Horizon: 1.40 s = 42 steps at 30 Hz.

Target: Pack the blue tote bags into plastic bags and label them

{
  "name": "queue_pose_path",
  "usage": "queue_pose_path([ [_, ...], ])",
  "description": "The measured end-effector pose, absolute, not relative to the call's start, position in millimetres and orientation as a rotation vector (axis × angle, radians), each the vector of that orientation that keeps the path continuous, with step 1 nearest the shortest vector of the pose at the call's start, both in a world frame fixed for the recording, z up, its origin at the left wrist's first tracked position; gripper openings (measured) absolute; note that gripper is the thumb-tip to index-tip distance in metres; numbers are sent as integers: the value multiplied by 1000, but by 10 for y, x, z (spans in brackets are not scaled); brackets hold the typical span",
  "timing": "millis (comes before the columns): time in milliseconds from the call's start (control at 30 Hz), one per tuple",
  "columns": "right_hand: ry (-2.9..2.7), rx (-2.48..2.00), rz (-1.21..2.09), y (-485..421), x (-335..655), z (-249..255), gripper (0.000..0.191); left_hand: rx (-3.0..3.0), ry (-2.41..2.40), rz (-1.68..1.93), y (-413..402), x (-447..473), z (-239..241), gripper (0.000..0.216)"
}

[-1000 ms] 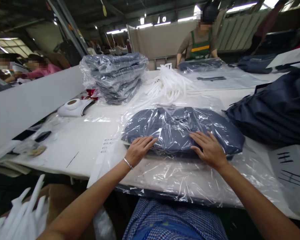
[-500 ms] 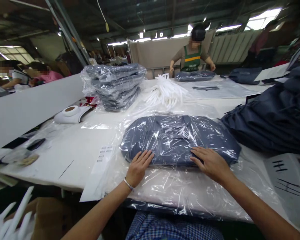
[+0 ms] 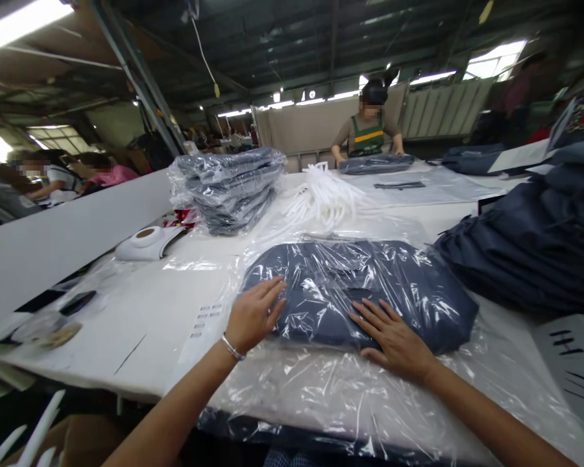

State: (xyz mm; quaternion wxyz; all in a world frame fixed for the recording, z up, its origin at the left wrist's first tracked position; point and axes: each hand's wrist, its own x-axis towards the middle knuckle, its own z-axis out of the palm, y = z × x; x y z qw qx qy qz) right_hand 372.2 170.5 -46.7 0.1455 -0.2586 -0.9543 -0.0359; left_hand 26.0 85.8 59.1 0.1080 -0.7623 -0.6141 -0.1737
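A dark blue bag (image 3: 316,308) in a clear plastic sleeve lies flat across the table in front of me. My left hand (image 3: 254,311) is over its left end, fingers stretched out and a light band on the wrist. Lower on the bag's middle, toward its right half, my right hand (image 3: 392,337) rests with fingers spread on the plastic. Neither hand grips anything. The sleeve's loose plastic (image 3: 321,389) spreads from the bag to the table's near edge. Beside my left forearm, part of a label sheet (image 3: 207,318) shows.
A stack of plastic-wrapped bags (image 3: 228,188) stands at the back left, near white strips (image 3: 326,194). Dark blue fabric goods (image 3: 525,240) pile up on the right. A roll of labels (image 3: 148,240) lies left. Across the table, a person in a green apron (image 3: 367,136) handles another wrapped bag (image 3: 377,163).
My left hand has shifted left and up over the bag's left end. My right hand has slid slightly left, its fingers spread wider. The camera view has tilted up.
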Motion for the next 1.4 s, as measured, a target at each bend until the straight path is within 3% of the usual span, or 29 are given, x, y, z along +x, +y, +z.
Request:
queue_pose_path([
  [167, -2788, -728, -109, 1735, 3916, -373, 67, -2066, -1874, -336, 1042, -57, 30, 49],
  [300, -2548, -1095, -279, 1788, 4164, -381, 56, -2021, -1903, -396, 934, -126, -373, 50],
  [433, -2428, -1275, -377, 1761, 4261, -508, 56, -2015, -1833, -470, 897, -70, -380, 50],
  [667, -2521, -1001, -371, 1667, 4334, -610, 48, -2498, -1312, -312, 736, -137, -381, 65],
  [967, -2557, -986, -174, 949, 4829, -539, 50, -2421, -1469, -197, 445, -73, -339, 52],
  [1133, -2685, -966, -21, 363, 5015, -508, 71, -2458, -1398, -195, 467, -3, -297, 43],
  [1400, -2498, -850, -78, 321, 5142, -506, 21, -2494, -1578, -228, 437, 93, -197, 53],
])
